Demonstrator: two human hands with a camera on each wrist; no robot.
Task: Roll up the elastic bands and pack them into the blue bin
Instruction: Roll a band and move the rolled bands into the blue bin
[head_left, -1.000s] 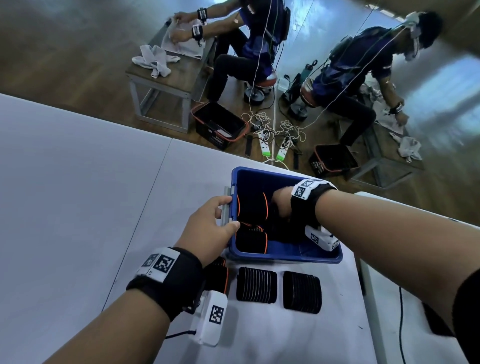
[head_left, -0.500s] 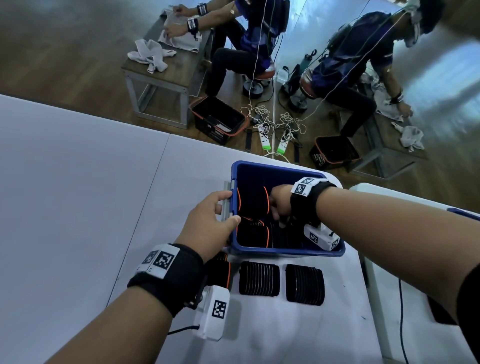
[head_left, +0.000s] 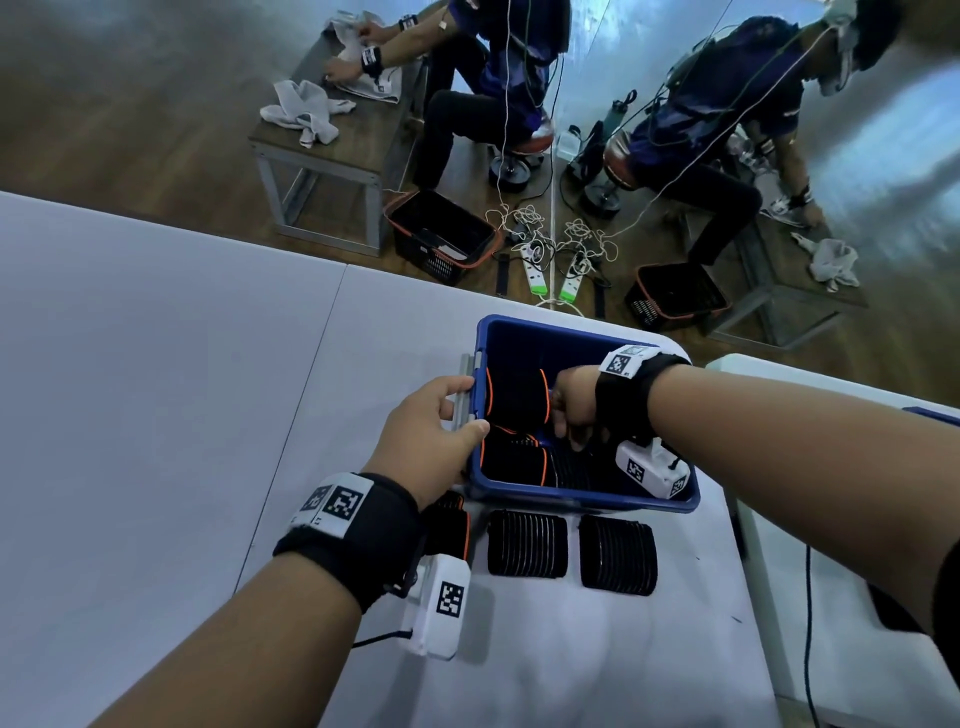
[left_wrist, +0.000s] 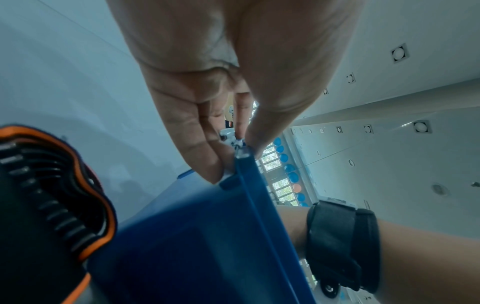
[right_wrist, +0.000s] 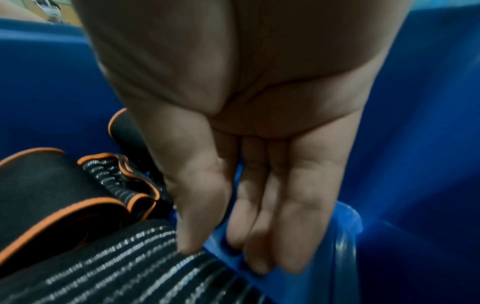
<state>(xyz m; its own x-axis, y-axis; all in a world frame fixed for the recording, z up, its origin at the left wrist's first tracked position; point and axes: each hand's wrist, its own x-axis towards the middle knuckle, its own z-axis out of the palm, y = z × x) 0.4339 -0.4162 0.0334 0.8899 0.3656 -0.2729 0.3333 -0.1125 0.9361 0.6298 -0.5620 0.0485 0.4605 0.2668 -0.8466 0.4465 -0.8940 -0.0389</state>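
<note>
The left hand (head_left: 426, 431) is pinching the left rim of the blue bin (head_left: 582, 501), thumb inside the wall and fingers (left_wrist: 197, 144) on the metal handle outside. The right hand (head_left: 571, 402) is reaching down inside the bin with fingers (right_wrist: 293, 216) straight and close together, holding nothing, the thumb touching a striped black rolled band (right_wrist: 116, 267) by the bin floor. Two orange-edged rolls (head_left: 517, 395) are lying against the bin's left wall. Just in front of the bin, on the white table (head_left: 156, 415), two striped rolls (head_left: 527, 543) are sitting side by side, a third orange-trimmed one (head_left: 449, 530) half hidden under the left wrist.
</note>
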